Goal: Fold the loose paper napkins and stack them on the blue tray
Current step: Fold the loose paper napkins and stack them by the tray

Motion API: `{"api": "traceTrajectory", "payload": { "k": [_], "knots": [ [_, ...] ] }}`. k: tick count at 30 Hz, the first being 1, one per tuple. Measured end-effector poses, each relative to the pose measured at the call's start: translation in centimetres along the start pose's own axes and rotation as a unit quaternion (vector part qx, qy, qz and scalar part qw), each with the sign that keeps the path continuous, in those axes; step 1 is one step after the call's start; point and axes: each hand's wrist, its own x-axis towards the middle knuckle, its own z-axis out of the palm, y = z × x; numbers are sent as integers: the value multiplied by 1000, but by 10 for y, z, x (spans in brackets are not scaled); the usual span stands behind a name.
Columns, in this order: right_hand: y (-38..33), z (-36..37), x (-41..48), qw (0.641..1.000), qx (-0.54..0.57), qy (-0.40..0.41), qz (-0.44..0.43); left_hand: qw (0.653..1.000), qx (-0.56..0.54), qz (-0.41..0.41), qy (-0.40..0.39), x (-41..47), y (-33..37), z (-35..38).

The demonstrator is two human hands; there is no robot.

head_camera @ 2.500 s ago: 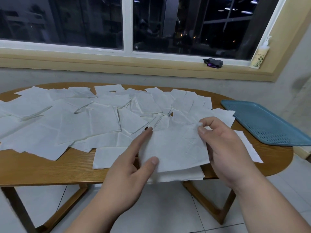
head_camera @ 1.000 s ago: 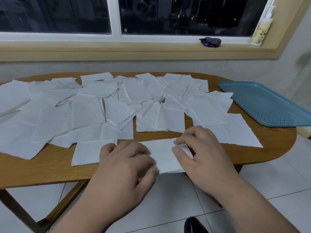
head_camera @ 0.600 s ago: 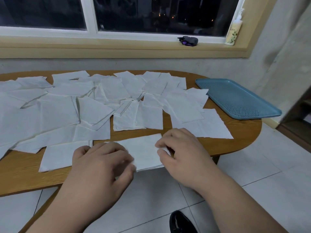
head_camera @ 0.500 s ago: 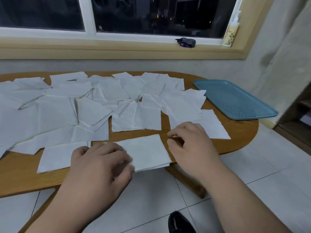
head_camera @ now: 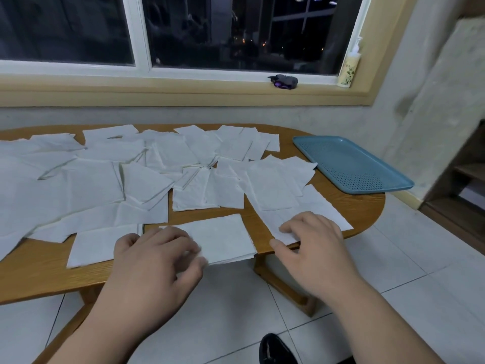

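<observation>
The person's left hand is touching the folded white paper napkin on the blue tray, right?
Not quite. The head view shows the left hand touching the folded white paper napkin on the oval wooden table, not on the blue tray.

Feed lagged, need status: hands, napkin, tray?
Left hand on folded napkin, grip unclear. Right hand touching loose napkin. No napkins on blue tray; route open.

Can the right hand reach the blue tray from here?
Likely yes. The right hand just rests on a loose napkin; the tray lies ahead to its right, empty, with only flat napkins and bare table between. Nothing stands in the way.
</observation>
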Motion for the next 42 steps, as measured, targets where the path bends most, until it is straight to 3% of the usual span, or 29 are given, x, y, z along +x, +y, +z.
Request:
{"api": "traceTrajectory", "payload": {
  "k": [4, 9, 13, 20, 23, 28, 37, 42],
  "knots": [
    [15, -7, -15, 1000, 10, -12, 0, 999, 38, -11, -6, -3, 8, 0],
    [30, -18, -23, 999, 36, 29, 1, 999, 43, 16, 19, -4, 33, 1],
    [35, -30, -34, 988, 130, 88, 0, 996, 31, 82, 19, 3, 66, 8],
    [57, -42, -58, 946, 304, 111, 21, 984, 32, 172, -28, 36, 119, 41],
    [65, -45, -61, 934, 335, 111, 56, 979, -2, 203, 9, 45, 121, 50],
    [64, -39, -46, 937, 313, 109, 113, 983, 16, 181, 29, 52, 117, 35],
    [40, -34, -1, 900, 392, 169, 93, 994, -14, 102, 40, 64, 116, -6],
    [44, -22, 8, 945, 295, 109, 89, 999, 9, 46, -28, 76, 114, 6]
  ]
}}
